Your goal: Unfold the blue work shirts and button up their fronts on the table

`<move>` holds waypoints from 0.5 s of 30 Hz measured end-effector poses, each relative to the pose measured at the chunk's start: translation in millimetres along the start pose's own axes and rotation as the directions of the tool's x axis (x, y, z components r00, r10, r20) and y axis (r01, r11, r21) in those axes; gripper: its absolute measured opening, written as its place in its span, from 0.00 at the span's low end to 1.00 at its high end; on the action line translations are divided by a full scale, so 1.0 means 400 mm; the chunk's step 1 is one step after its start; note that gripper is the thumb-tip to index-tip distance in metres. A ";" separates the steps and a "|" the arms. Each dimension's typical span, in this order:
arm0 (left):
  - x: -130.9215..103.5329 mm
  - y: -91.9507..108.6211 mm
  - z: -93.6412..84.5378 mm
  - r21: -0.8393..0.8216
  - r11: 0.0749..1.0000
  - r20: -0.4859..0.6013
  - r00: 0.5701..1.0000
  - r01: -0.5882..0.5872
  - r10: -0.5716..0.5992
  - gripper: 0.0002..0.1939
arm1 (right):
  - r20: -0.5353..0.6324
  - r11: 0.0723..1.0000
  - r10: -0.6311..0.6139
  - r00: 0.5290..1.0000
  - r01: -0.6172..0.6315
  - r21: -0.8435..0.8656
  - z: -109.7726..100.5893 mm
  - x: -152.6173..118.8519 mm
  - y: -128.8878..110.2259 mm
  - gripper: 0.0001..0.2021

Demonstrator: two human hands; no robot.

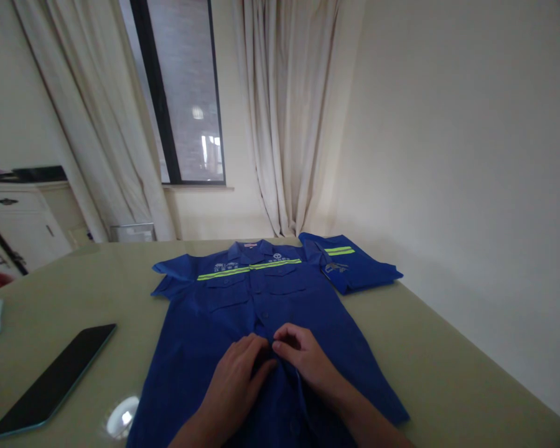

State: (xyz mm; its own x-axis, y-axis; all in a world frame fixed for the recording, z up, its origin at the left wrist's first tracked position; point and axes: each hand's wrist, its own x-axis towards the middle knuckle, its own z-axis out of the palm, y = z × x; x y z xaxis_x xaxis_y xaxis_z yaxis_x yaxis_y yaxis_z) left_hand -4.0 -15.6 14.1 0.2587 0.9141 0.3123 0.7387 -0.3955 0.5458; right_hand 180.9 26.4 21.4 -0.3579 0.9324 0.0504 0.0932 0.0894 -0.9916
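A blue short-sleeved work shirt (214, 305) lies front up on the table, its collar at the far end and a yellow-green reflective stripe across the chest. Both hands meet at its front button placket, below the chest pockets. My left hand (238, 373) has its fingers curled and closed on the placket edge. Just to the right, my right hand (303, 354) pinches the placket with thumb and forefinger. The button between the fingertips is hidden. Below the hands the two front edges lie apart.
A folded blue garment (368, 267) with a reflective stripe lies by the right sleeve, near the wall. A black tablet-like slab (53, 379) lies on the table (98, 280) at left. Behind stand curtains (289, 112), a window and a white cabinet (32, 218).
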 end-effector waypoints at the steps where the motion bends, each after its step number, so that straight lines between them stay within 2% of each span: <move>1: 0.000 -0.002 0.002 -0.012 1.000 -0.024 1.000 -0.019 0.019 0.07 | 0.002 1.000 0.009 1.000 -0.009 0.000 -0.004 0.000 -0.002 0.10; 5: -0.004 -0.007 0.008 -0.018 0.998 -0.093 0.994 -0.065 0.063 0.12 | 0.004 0.999 -0.016 1.000 0.016 -0.043 -0.015 -0.003 -0.011 0.11; 8: -0.004 -0.007 0.008 0.000 0.998 -0.076 0.995 -0.058 0.058 0.15 | 0.011 0.998 -0.054 0.998 0.054 -0.022 -0.016 -0.004 -0.014 0.10; 11: 0.002 -0.004 -0.001 0.042 0.999 -0.010 0.999 -0.033 0.033 0.09 | 0.033 0.998 -0.068 0.997 0.068 -0.017 -0.013 -0.005 -0.010 0.08; 13: 0.008 -0.004 -0.010 0.080 0.996 0.029 0.999 -0.025 0.023 0.02 | 0.028 0.992 -0.085 0.996 0.087 -0.090 -0.009 -0.007 -0.006 0.07; 15: 0.013 -0.006 -0.015 0.103 0.994 0.040 0.999 -0.025 0.021 0.05 | 0.013 0.970 -0.116 0.993 0.116 -0.212 -0.006 -0.011 -0.002 0.08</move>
State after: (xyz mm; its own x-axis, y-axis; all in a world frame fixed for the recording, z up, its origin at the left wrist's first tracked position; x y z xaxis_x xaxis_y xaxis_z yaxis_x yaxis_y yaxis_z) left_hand -8.0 -10.3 19.1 0.2985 0.9086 0.2922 0.7923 -0.4066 0.4549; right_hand 184.6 23.3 22.2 -0.3787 0.9110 0.1631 0.2463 0.2691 -0.9311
